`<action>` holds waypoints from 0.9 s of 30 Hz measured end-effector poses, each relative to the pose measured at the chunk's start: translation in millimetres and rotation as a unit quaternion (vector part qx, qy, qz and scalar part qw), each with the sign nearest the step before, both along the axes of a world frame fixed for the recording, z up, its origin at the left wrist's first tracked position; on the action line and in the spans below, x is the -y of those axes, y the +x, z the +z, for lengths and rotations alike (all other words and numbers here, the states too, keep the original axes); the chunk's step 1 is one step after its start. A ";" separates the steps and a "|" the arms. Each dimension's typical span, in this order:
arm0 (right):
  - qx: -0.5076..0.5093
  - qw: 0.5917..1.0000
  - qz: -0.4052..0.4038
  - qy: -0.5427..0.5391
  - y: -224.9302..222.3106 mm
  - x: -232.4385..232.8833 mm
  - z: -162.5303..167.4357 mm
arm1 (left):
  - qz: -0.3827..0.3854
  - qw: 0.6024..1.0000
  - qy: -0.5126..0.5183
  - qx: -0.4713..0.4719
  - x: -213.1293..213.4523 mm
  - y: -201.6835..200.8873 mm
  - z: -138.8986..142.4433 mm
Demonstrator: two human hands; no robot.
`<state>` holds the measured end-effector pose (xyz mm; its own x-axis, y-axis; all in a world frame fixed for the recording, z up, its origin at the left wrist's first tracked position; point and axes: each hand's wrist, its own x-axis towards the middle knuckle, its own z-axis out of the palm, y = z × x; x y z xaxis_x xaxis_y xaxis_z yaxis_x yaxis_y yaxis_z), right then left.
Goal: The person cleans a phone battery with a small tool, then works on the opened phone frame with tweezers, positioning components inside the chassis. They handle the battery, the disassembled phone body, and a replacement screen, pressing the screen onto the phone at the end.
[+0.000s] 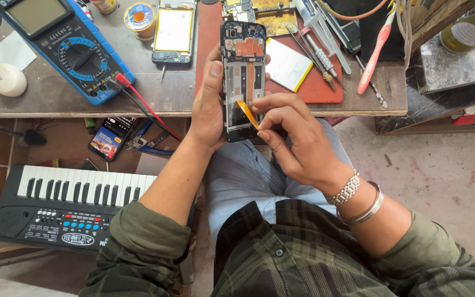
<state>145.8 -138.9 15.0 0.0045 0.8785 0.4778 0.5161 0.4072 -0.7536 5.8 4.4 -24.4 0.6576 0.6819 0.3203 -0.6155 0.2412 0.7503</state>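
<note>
1. Your left hand point(209, 104) is wrapped around the left edge of the opened phone point(242, 77), thumb along its side, holding it upright over your lap at the front edge of the surface point(56, 93).
2. Your right hand point(292, 137) is closed in a pinch: thumb and forefinger grip the orange ribbon cable point(247, 114) near the phone's lower end.
3. The phone's back is off, showing its inner frame and boards.
4. On the surface behind it lie a second opened phone point(174, 30), a blue multimeter point(64, 47), a red mat point(314, 82) with a loose battery point(288, 64) and screwdrivers point(320, 55).
5. A small keyboard point(67, 206) sits below, left of your knee.
</note>
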 end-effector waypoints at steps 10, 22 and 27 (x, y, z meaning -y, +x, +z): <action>-0.004 0.999 0.041 -0.022 2.8 -0.7 -3.3 | 0.001 1.000 0.017 -0.007 -2.7 0.4 -5.1; 0.030 0.999 0.038 -0.022 3.0 1.2 0.0 | -0.003 1.000 0.005 -0.006 -0.6 0.4 -7.0; 0.038 0.998 0.043 -0.023 4.2 1.7 0.4 | -0.001 1.000 0.017 -0.018 -0.6 -0.1 -7.7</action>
